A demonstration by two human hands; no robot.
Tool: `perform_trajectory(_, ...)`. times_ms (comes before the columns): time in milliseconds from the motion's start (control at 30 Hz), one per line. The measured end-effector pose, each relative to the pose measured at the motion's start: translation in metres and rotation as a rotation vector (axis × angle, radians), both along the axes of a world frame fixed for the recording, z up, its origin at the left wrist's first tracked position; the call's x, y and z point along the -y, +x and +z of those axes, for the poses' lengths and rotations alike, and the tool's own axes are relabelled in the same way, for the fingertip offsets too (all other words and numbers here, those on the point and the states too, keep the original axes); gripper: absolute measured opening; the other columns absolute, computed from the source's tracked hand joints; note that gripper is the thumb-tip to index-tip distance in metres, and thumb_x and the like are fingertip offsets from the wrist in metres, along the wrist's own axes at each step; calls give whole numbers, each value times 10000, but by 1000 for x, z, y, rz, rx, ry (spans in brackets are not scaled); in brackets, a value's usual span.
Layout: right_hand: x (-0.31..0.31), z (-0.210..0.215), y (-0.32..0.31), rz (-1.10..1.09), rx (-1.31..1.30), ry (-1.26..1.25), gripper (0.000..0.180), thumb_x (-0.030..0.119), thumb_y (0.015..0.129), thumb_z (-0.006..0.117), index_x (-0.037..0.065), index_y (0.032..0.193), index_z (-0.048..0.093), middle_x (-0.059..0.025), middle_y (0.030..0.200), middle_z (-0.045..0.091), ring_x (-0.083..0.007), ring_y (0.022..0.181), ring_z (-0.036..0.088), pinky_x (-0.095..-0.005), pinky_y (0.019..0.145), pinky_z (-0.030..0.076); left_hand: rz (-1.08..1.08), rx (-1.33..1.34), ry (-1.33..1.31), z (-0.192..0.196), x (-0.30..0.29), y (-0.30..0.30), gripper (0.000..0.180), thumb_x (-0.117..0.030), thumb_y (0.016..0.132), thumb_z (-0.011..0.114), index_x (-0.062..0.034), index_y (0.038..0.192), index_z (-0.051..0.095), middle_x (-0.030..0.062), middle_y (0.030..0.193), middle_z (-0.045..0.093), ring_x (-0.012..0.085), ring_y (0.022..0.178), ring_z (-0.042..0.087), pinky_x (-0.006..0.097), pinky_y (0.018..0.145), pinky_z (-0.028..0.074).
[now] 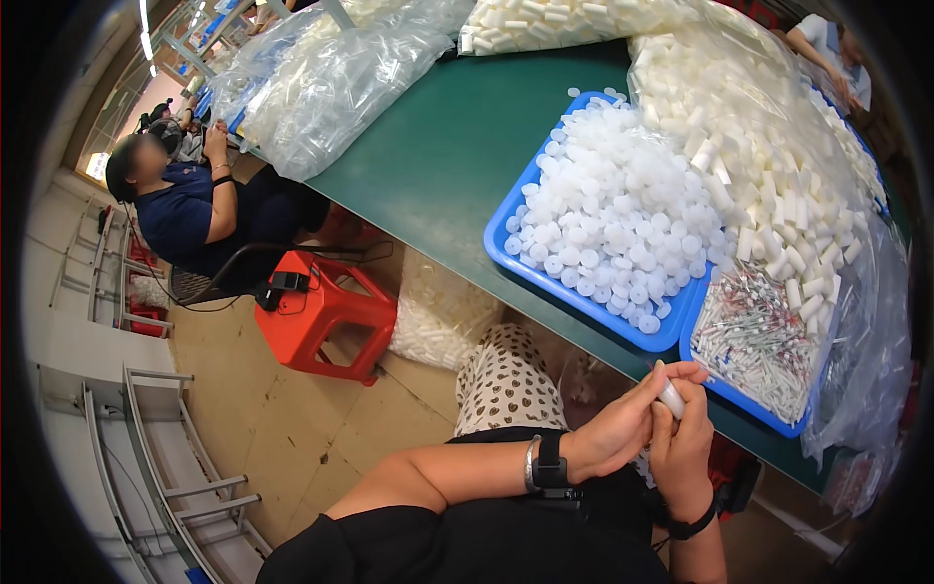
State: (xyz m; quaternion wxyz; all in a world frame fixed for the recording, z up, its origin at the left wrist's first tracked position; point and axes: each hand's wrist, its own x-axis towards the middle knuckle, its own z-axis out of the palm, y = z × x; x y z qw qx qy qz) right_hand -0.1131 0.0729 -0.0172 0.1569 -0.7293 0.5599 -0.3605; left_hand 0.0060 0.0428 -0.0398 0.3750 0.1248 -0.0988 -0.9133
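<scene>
Close to the table's front edge, my two hands meet around a short white plastic cylinder (671, 397). My right hand (683, 450) pinches it between thumb and curled fingers. From the other side my left hand (615, 428) wraps it, fingers pressed together with their tips pointing right. Part of the cylinder is hidden by the fingers. Just beyond the hands lies a blue tray (747, 420) of thin white sticks with metallic and reddish bits. Left of that, a larger blue tray (576, 310) is heaped with translucent white round caps.
A clear bag of white cylinders (778, 209) spills over at the right; more plastic bags (341, 92) lie on the green table (418, 175) at far left. A red stool (316, 316) stands left on the floor by a bag (443, 316). A co-worker (199, 200) sits beyond.
</scene>
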Motion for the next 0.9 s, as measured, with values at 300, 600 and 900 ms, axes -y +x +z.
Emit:
perform_trajectory(300, -10, -3, -7, 23, -58, 72, 244, 32, 952, 530, -21, 1189, 508, -224, 1005, 611, -420, 862, 625, -439, 720, 499, 14, 210, -185, -6, -8, 0, 600, -480, 1058, 247, -40, 1448, 363, 90, 1460, 430, 225, 1291, 480, 366, 1107, 393)
perform_trajectory(600, 2, -3, -3, -44, 544, 412, 257, 115, 946, 634, 7, 1153, 526, -149, 977, 666, -197, 833, 665, -321, 706, 518, 23, 303, -150, 13, 12, 13, 646, -516, 1049, 255, -56, 1501, 286, 130, 1500, 408, 228, 1350, 428, 401, 1121, 350)
perform_trajectory(900, -1, -11, -3, -20, 568, 392, 212, 93, 954, 621, -6, 1115, 525, -113, 922, 675, -162, 783, 660, -283, 679, 511, -113, 262, -91, 6, 19, 19, 601, -477, 1065, 251, -70, 1504, 294, 112, 1497, 422, 235, 1316, 471, 407, 1084, 388)
